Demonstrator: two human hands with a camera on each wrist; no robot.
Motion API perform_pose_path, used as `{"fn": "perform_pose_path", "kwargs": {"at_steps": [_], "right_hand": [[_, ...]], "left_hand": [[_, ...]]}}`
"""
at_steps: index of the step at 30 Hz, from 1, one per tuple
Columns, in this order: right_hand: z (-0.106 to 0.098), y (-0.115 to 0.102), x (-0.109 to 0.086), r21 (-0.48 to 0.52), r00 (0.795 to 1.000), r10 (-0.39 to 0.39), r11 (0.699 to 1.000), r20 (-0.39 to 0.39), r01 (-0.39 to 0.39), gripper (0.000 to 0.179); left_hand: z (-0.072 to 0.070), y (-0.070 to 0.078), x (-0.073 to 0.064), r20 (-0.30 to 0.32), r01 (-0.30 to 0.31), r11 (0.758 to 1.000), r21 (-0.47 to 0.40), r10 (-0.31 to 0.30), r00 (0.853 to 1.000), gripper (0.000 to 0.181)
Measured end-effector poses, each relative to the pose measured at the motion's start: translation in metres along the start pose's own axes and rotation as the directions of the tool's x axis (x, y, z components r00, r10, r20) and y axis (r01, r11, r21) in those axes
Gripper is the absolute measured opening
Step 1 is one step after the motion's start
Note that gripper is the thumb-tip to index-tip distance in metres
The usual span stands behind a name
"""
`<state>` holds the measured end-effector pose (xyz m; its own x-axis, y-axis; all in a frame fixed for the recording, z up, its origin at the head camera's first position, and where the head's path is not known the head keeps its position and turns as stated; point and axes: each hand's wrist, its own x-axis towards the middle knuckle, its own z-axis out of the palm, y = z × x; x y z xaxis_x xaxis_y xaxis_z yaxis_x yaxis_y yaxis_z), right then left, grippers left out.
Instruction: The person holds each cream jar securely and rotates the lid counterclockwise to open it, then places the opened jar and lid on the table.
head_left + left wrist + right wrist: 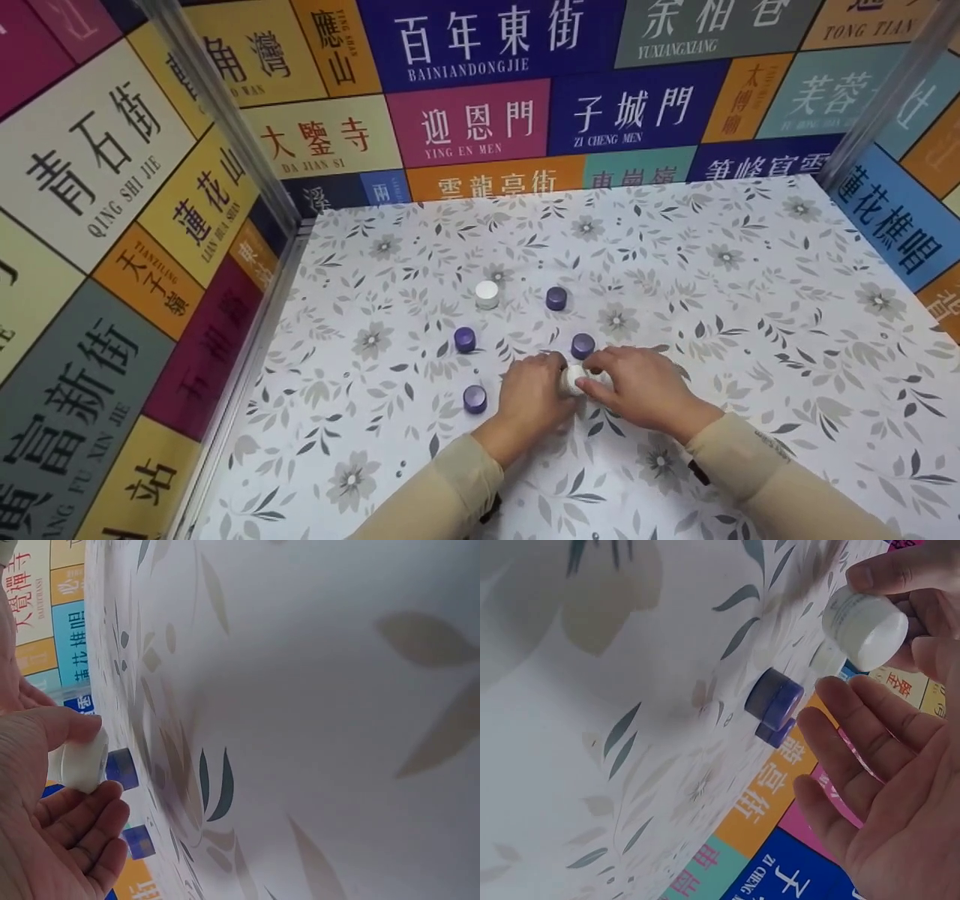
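Observation:
Both hands meet at a small white jar [574,379] right of the table's middle, held off the tabletop. My left hand [531,394] pinches it, with the thumb on one side and fingers on the other in the left wrist view. My right hand [641,386] has thumb and index finger at the jar's right side. Its other fingers reach out fairly straight beneath the jar in the right wrist view. Faint print shows on the white jar [864,626]. Just beyond the hands stands a small purple round container [583,345].
Other purple round containers stand at the far side [556,298] and to the left [465,339], one nearer the left forearm [475,399]. Another white round container [487,294] stands farther back. Sign-covered walls [480,120] border the flower-patterned tabletop [750,315].

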<state>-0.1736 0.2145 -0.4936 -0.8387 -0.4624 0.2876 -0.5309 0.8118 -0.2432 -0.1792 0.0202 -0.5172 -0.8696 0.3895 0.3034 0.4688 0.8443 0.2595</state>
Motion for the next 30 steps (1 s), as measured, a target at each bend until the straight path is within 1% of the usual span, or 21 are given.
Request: {"fn": "perform_pose_path", "kwargs": {"at_steps": [5,9,13,18,23,27,30], "right_hand": [[0.0032,-0.0037,0.0030,0.015,0.999,0.028,0.999,0.031,-0.028,0.034],[0.0058,-0.0038,0.0035,0.015,0.998,0.046,0.999,0.044,-0.047,0.032],[0.0079,-0.0041,0.0034,0.025,0.997,0.056,0.998,0.061,-0.058,0.030],[0.0086,-0.0056,0.0041,0.043,0.995,0.065,0.997,0.071,-0.068,0.028],[0.0075,-0.0077,0.0050,0.061,0.992,0.083,0.994,0.094,-0.089,0.028],[0.0058,-0.0091,0.0057,0.093,0.986,0.113,0.988,0.121,-0.124,0.027],[0.0046,-0.0099,0.0064,0.128,0.980,0.139,0.979,0.144,-0.158,0.026]], "left_hand": [[-0.0025,0.0009,-0.0022,-0.016,-0.019,0.998,0.058,0.020,1.000,0.041],[-0.0027,0.0024,-0.0030,-0.012,-0.034,0.994,0.103,0.035,0.999,0.041],[-0.0032,0.0031,-0.0039,-0.007,-0.042,0.992,0.121,0.043,0.999,0.040],[-0.0035,0.0025,-0.0050,-0.010,-0.035,0.995,0.091,0.036,0.999,0.038],[-0.0036,0.0008,-0.0045,0.011,-0.018,0.999,0.032,0.017,1.000,0.038],[-0.0036,-0.0014,-0.0037,0.019,-0.013,1.000,-0.025,0.014,1.000,0.037],[-0.0036,-0.0032,-0.0037,0.011,-0.011,0.998,-0.065,0.012,1.000,0.033]]}}
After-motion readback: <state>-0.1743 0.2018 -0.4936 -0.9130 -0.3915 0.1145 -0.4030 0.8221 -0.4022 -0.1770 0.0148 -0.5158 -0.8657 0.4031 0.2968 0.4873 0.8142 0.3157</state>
